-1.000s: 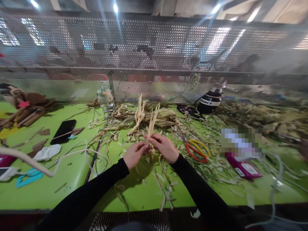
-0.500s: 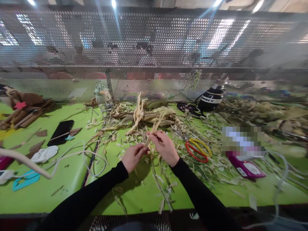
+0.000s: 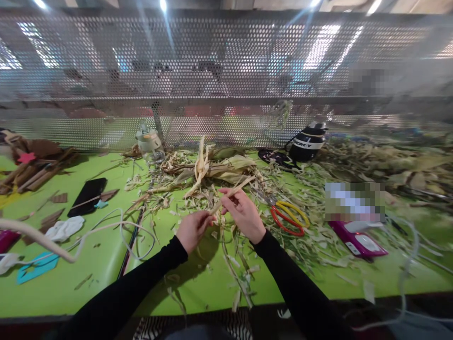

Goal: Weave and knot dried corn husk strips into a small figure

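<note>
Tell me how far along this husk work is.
Looks done: some stripping or cutting, judging by the scraps strewn over the green table. In hand: a narrow pale strip, held between the left hand and right hand. Apparently left: the broader husks heaped beyond the hands, though how many are meant for use can't be told.

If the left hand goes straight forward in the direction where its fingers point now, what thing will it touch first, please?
Probably the right hand: its fingers lie just ahead of the left hand, along the pale strip. Exact depth is unclear from this one view.
</note>
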{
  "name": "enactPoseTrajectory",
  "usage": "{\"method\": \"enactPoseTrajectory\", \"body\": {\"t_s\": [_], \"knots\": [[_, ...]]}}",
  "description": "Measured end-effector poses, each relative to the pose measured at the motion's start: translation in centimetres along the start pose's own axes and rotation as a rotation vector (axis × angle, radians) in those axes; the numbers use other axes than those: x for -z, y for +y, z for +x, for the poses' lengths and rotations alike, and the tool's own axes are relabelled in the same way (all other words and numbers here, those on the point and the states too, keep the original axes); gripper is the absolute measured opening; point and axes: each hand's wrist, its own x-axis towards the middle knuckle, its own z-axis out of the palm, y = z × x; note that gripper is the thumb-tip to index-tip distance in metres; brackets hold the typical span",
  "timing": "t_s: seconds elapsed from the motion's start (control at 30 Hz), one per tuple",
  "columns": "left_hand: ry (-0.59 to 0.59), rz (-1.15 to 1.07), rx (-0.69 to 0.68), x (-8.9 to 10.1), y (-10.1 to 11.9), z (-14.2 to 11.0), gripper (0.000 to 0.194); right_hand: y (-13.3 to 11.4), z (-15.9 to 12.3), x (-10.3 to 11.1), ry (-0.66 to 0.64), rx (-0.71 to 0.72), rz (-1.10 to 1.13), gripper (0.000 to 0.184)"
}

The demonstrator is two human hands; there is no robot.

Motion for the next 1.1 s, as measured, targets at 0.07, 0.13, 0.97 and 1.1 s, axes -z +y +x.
{"method": "enactPoseTrajectory", "body": {"t_s": [0.07,0.13,0.97,1.1], "knots": [[-0.009,0.013,-0.006,0.0,0.2,0.0,0.032,0.2,0.1,0.0,0.015,0.007,0.008,0.023],[-0.023,0.009,-0.010,0.1,0.4,-0.1,0.032,0.4,0.1,0.1,0.024,-0.001,0.025,0.021],[-0.040,-0.659,0.117,-0.1,1.3,0.2,0.037,0.8,-0.6,0.0,-0.117,-0.129,0.051,0.031],[-0.049,-0.622,0.086,-0.2,1.2,0.1,0.035,1.4,-0.7,-0.8,-0.205,-0.178,0.196,0.031]]}}
